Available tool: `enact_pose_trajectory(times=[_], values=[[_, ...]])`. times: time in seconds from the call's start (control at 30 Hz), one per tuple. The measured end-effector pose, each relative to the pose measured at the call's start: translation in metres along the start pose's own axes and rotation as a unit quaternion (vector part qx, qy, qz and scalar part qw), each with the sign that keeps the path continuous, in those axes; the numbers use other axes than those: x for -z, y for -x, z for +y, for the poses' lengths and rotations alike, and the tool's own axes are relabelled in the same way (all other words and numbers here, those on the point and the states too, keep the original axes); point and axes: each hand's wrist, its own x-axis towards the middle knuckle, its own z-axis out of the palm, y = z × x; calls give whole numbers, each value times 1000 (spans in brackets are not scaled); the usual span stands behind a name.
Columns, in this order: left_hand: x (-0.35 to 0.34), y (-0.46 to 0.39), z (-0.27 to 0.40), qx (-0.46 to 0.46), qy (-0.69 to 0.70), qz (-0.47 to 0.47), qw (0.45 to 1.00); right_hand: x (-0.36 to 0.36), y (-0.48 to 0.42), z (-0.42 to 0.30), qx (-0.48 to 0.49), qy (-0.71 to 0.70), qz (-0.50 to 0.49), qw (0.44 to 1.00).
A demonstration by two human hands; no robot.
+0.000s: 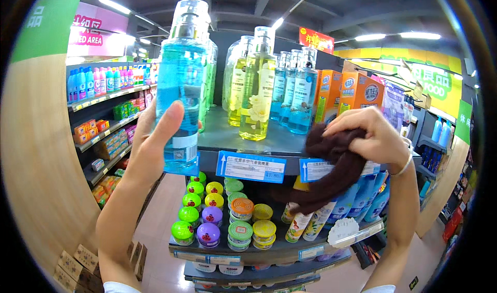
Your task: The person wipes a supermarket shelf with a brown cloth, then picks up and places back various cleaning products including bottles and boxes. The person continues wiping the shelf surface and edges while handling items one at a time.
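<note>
My left hand (155, 134) grips a clear spray bottle of blue liquid (181, 87), held upright in front of the top shelf (217, 138). The bottle wears a transparent cap, and its barcode label faces me. In my right hand (369, 138) is a bunched dark brown cloth (334, 165), its loose end hanging past the shelf's front edge. Yellow spray bottles (256, 91) stand between my hands. Blue spray bottles (303, 95) are lined up just behind the cloth. Partly hidden by the held bottle are green bottles (209, 75).
Orange boxes (359, 91) stand at the right of the top shelf. Price tags (250, 167) line its edge. Below sit round air-freshener tubs (209, 231), spray cans (299, 227) and blue bottles (345, 203). A wooden panel (42, 138) rises at left, with cardboard boxes (77, 266) beneath.
</note>
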Motion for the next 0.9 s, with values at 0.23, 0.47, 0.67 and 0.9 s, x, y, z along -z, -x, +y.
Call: enact_pose_trajectory(times=[0.23,0.47,0.67,0.9], values=[[-2,-1,-2,-14,-27,-8,1000,-11,6,8,-106,153,67,980],[-1,-3,-5,-21,-14,6,1000,-44,-35,6,54,19,12,998],[8,-3,-4,-6,55,14,998,-5,11,5,-12,-47,58,997],[-47,-27,22,-121,-127,4,984,-12,46,17,12,15,146,989]])
